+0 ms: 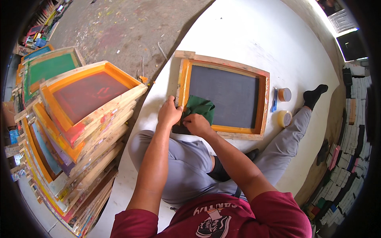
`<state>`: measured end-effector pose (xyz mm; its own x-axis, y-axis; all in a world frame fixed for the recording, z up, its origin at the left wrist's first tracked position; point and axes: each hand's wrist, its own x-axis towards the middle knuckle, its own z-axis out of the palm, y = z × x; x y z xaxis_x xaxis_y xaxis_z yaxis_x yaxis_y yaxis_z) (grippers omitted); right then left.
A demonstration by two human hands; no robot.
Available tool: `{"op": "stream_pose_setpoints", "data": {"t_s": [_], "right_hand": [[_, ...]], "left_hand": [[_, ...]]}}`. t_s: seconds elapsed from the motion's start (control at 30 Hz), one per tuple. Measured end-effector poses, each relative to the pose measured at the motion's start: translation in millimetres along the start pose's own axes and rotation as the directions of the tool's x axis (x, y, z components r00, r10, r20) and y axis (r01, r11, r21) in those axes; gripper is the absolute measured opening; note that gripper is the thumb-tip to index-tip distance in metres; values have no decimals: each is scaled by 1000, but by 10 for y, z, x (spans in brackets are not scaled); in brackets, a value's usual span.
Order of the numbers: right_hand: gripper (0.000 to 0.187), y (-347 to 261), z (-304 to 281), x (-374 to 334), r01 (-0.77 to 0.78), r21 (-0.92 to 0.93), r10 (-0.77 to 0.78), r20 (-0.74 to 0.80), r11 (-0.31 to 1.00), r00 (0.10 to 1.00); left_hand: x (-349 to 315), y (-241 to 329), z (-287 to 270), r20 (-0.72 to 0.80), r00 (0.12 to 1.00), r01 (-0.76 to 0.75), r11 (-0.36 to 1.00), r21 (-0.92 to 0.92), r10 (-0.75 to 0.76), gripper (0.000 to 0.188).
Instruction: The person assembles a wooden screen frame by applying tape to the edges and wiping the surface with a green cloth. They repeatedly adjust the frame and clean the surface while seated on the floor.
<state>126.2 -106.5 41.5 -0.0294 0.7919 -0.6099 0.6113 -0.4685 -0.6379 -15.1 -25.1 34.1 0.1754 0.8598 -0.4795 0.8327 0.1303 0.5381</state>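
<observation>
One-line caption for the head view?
Seated person's left hand and right hand press a green cloth on a wooden screen-printing frame.

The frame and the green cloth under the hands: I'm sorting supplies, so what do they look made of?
The frame looks like bare wood, unvarnished, paint-stained orange, with grain and butted corners showing. Its dark mesh looks like matte woven fabric, probably. The green cloth seems soft textile: it folds and creases.

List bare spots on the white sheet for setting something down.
Free: the wide stretch of white sheet beyond the wooden frame. Tight: right of the frame, by the blue pen and two tape rolls. Crowded: near corner, both hands on the green cloth.
</observation>
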Motion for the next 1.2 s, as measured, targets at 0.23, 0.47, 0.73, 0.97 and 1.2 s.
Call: {"op": "stream_pose_setpoints", "data": {"t_s": [0.23, 0.47, 0.73, 0.97, 1.2], "right_hand": [[28, 211, 161, 106, 104, -37, -106, -70, 994, 992], [26, 189, 72, 163, 121, -116, -115, 56, 986, 992], [21, 277, -61, 151, 12, -93, -32, -214, 996, 976], [24, 104, 241, 100, -24, -131, 11, -97, 991, 995], [24, 173, 170, 130, 94, 19, -93, -50, 995, 994]], "left_hand": [[-3, 27, -7, -1, 1000, -10, 1000, -2, 10, 55], [2, 32, -15, -6, 1000, -5, 1000, -13, 5, 57], [-1, 17, -12, -4, 1000, -5, 1000, -11, 5, 59], [8, 37, -12, 4, 1000, -12, 1000, 2, 12, 59], [20, 13, 4, 3, 1000, -8, 1000, 5, 8, 58]]}}
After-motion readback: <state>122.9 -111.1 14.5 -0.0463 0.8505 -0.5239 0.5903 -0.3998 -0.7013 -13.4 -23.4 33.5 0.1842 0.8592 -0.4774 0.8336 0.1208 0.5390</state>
